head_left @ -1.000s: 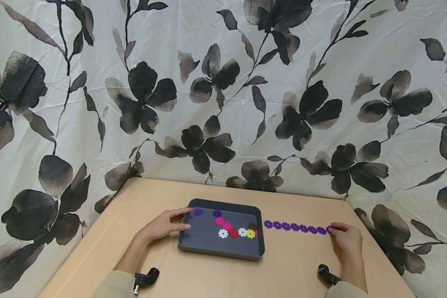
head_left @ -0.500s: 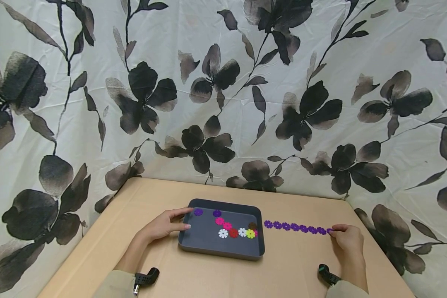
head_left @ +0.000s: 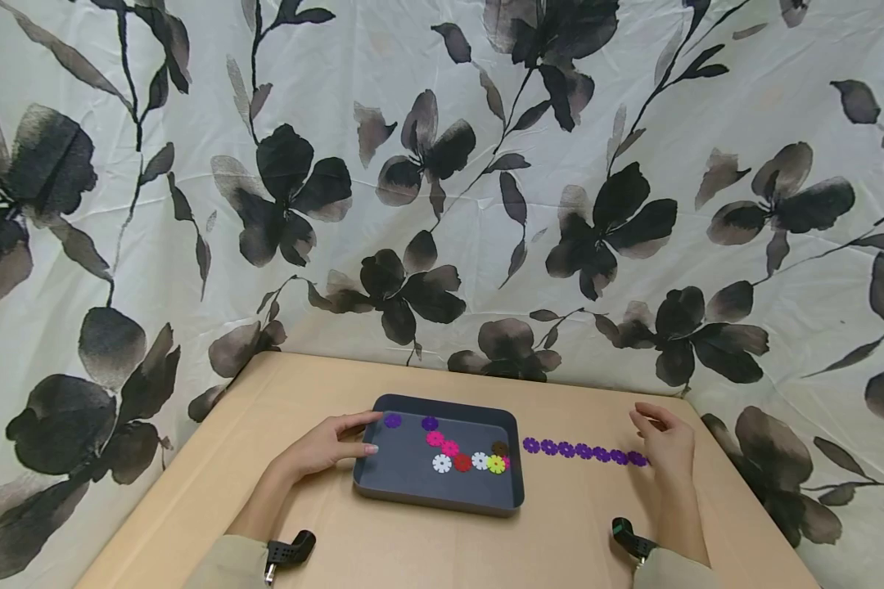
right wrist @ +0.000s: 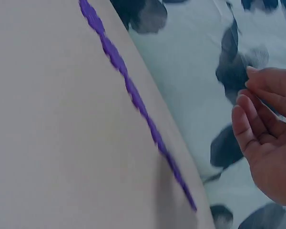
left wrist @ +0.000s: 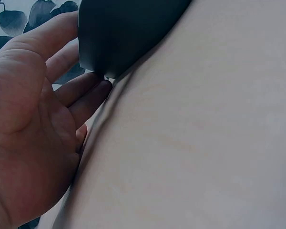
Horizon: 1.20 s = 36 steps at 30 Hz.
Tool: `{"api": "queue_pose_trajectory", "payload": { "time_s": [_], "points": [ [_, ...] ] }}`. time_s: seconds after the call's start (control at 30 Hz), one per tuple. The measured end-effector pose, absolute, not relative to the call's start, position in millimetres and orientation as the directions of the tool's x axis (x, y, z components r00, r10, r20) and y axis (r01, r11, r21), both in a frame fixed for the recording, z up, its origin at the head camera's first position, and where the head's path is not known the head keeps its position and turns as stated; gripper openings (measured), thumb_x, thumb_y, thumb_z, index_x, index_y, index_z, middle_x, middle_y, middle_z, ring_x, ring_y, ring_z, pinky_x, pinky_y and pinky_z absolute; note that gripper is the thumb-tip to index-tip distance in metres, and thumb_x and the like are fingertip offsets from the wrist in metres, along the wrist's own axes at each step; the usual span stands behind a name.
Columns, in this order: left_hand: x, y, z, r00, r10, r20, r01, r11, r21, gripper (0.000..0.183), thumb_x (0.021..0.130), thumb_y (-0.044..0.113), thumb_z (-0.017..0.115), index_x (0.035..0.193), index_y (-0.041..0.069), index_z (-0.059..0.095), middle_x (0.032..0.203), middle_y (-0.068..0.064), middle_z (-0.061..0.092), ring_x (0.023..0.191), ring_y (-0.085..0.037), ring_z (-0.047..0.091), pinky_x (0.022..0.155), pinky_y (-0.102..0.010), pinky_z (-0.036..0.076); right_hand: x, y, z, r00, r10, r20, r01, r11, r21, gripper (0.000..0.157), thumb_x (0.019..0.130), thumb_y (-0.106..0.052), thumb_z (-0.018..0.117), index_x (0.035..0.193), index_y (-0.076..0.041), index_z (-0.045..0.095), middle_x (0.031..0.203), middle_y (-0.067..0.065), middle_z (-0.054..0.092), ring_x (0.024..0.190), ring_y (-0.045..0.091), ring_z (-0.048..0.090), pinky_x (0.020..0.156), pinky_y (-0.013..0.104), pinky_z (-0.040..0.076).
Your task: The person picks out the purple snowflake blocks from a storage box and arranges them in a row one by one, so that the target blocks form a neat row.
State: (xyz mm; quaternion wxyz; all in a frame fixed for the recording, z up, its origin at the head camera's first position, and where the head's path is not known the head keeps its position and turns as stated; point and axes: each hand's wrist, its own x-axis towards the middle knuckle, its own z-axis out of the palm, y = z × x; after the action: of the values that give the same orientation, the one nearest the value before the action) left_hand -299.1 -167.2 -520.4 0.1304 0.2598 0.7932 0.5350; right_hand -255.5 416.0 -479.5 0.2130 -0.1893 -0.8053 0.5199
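Observation:
A dark grey tray (head_left: 405,483) sits on the table with several flower-shaped plastic discs in it, among them a red disc (head_left: 462,463) and a yellow disc (head_left: 496,465). My left hand (head_left: 324,446) holds the tray's left side, thumb over the rim; the left wrist view shows fingertips at the outer wall. To the right, a row of purple flower discs (head_left: 584,451) lies on the table. My right hand (head_left: 666,446) is raised at the row's right end and overlaps it. Its fingers are loosely bent, with nothing visible between them in the right wrist view.
The wooden table (head_left: 560,523) ends at the back against a white cloth (head_left: 442,221) with dark flowers. Black wrist cameras sit on both wrists, the left camera (head_left: 292,547) and the right camera (head_left: 631,537).
My right hand has let go of the purple row's right end and moved up and slightly left. My left hand and the tray stay in place.

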Motion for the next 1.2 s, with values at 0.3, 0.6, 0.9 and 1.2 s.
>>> {"api": "queue_pose_trajectory", "payload": {
  "time_s": [0.3, 0.6, 0.9, 1.2],
  "points": [
    [-299.1, -166.9, -522.3, -0.837, 0.544, 0.064, 0.264, 0.299, 0.917, 0.071, 0.095, 0.032, 0.078, 0.156, 0.009, 0.049, 0.165, -0.015, 0.040, 0.156, -0.040, 0.031, 0.128, -0.056, 0.026, -276.3, 351.4, -466.7, -0.899, 0.344, 0.271, -0.138, 0.365, -0.921, 0.034, 0.100, -0.025, 0.072, 0.125, -0.002, 0.071, 0.106, -0.001, 0.072, 0.082, 0.001, 0.065, 0.073, 0.014, 0.057],
    [-297.2, -166.8, -520.1, -0.846, 0.531, 0.044, 0.240, 0.306, 0.921, 0.073, 0.093, 0.034, 0.080, 0.155, 0.011, 0.050, 0.165, -0.013, 0.040, 0.156, -0.037, 0.031, 0.128, -0.053, 0.027, -283.6, 272.7, -466.7, -0.955, 0.078, 0.285, -0.241, 0.352, -0.904, 0.031, 0.099, -0.023, 0.074, 0.124, -0.005, 0.073, 0.120, 0.017, 0.072, 0.092, 0.015, 0.066, 0.079, 0.020, 0.058],
    [-299.0, -166.0, -521.2, -0.845, 0.533, 0.040, 0.251, 0.331, 0.910, 0.071, 0.095, 0.035, 0.078, 0.156, 0.011, 0.049, 0.166, -0.015, 0.040, 0.156, -0.038, 0.032, 0.128, -0.054, 0.028, -289.2, 218.4, -470.0, -0.962, -0.086, 0.260, -0.273, 0.375, -0.886, 0.025, 0.096, -0.018, 0.076, 0.120, -0.010, 0.076, 0.119, 0.017, 0.073, 0.098, 0.021, 0.066, 0.082, 0.019, 0.057],
    [-298.7, -166.0, -520.4, -0.848, 0.529, 0.039, 0.242, 0.322, 0.915, 0.072, 0.093, 0.034, 0.079, 0.155, 0.012, 0.050, 0.165, -0.012, 0.041, 0.155, -0.036, 0.033, 0.128, -0.052, 0.028, -300.9, 187.4, -469.7, -0.936, -0.263, 0.234, -0.336, 0.472, -0.815, 0.028, 0.096, -0.019, 0.076, 0.122, -0.010, 0.075, 0.117, 0.014, 0.075, 0.099, 0.020, 0.070, 0.084, 0.027, 0.062]
  ]
}}
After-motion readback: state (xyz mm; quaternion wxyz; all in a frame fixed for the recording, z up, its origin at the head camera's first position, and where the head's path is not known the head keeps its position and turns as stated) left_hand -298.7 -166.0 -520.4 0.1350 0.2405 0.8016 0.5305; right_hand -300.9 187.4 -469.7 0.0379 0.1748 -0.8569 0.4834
